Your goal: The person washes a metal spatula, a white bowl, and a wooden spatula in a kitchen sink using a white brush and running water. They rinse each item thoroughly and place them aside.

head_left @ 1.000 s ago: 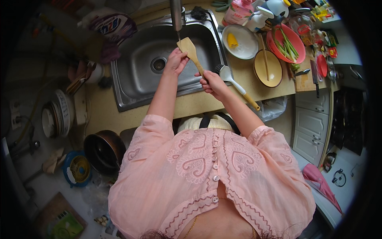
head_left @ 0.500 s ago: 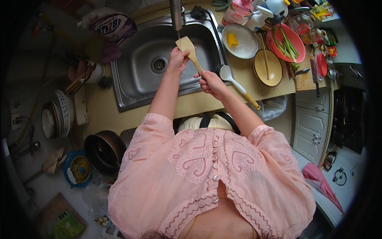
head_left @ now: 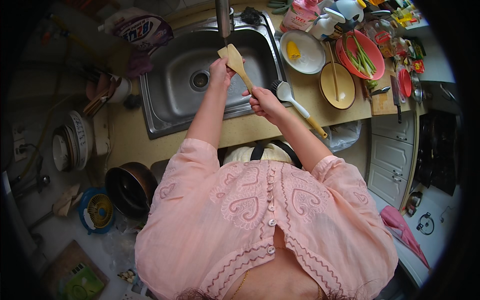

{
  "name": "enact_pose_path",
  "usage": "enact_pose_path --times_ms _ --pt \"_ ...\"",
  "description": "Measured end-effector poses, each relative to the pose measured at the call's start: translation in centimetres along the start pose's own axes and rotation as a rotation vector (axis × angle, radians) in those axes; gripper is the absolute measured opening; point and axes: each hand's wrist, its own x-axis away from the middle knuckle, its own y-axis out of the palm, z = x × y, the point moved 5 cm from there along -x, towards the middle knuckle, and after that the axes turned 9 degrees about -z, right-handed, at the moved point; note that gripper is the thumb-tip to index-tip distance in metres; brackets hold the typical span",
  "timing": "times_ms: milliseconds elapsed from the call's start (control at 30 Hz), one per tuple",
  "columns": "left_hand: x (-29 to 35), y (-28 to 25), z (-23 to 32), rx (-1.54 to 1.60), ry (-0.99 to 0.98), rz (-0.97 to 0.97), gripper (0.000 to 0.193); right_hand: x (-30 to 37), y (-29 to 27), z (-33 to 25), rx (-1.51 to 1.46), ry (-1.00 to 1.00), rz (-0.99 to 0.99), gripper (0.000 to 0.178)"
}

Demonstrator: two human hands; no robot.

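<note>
A pale wooden spatula (head_left: pixel 238 68) slants over the sink (head_left: pixel 172 75), its broad blade up under the metal faucet (head_left: pixel 222 19). My right hand (head_left: pixel 266 104) is closed round the lower end of its handle. At the blade's left edge my left hand (head_left: pixel 220 73) grips the wood; some of its fingers are hidden beneath the blade. A thin line of water seems to run from the faucet onto the blade. Just right of my right hand a dish brush (head_left: pixel 298 107) with dark bristles and a wood-tipped white handle lies across the sink's edge and the counter.
Right of the sink stand a white bowl (head_left: pixel 311 56) with a corn piece, a yellow bowl (head_left: pixel 330 95) with chopsticks across it, and a red basin (head_left: pixel 379 55) of scallions. A kitchen knife (head_left: pixel 395 95) lies by a cutting board (head_left: pixel 382 103). A dark pot (head_left: pixel 127 192) sits lower left.
The spatula's blade and my left hand have shifted slightly to the left. My right hand keeps its hold on the handle, almost in the same place.
</note>
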Motion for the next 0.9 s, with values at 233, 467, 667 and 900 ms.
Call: enact_pose_path --times_ms 233,467,667,900 --pt "0.3 0.9 -1.7 -0.179 0.108 -0.085 0.029 -0.8 -0.8 0.1 -0.054 -0.002 0.039 0.028" --pt "0.4 -0.4 -1.1 -0.114 -0.094 0.079 0.033 -0.7 0.6 0.2 0.043 0.008 0.004 0.029" --pt "-0.1 0.0 -1.7 -0.158 -0.036 -0.112 0.030 -1.8 -0.3 0.4 -0.012 0.015 0.066 0.029" --pt "-1.2 -1.9 -1.2 -0.221 -0.083 0.186 0.022 -0.7 -1.1 -1.1 0.711 -0.257 0.342 0.024"
